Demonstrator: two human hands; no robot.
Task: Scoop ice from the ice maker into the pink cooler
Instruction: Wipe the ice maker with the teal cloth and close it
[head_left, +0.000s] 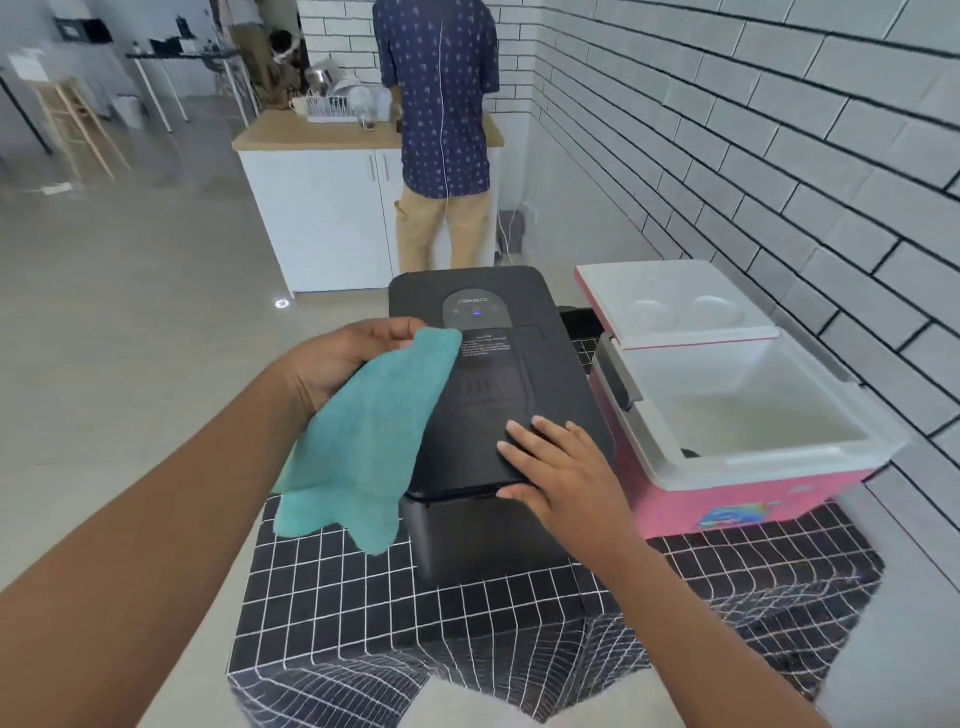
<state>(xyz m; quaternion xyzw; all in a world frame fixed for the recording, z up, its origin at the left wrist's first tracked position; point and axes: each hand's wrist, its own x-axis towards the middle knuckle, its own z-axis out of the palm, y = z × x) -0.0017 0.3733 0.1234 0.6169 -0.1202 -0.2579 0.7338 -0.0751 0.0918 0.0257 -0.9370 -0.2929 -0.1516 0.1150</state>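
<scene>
Table cover (332, 597): black cloth with a white grid, draped over the near edge of the surface; carries the ice maker and the cooler.
Right hand (561, 470): laid flat, palm down, on the near right corner of the ice maker lid; fingers straight and slightly spread, thumb against the lid's front edge; nothing gripped.
Left hand (343, 358): raised at the left side of the ice maker; fingers curled around the top of a teal cloth.
Teal cloth (363, 441): hangs from the left hand, down past the left flank of the ice maker; lower corners dangle above the table cover.
Ice maker (493, 395): black box, lid closed; control panel with a small blue light near the far end of the top.
Pink cooler (737, 499): just right of the ice maker, beside the white brick wall; lid (670, 304) swung open toward the far side; white interior shows, no ice visible inside.
Person (439, 130): far, back turned, patterned dark shirt and tan trousers, at a white cabinet with a wooden counter (322, 132).
Dish rack (337, 106): on that counter, holding white crockery.
</scene>
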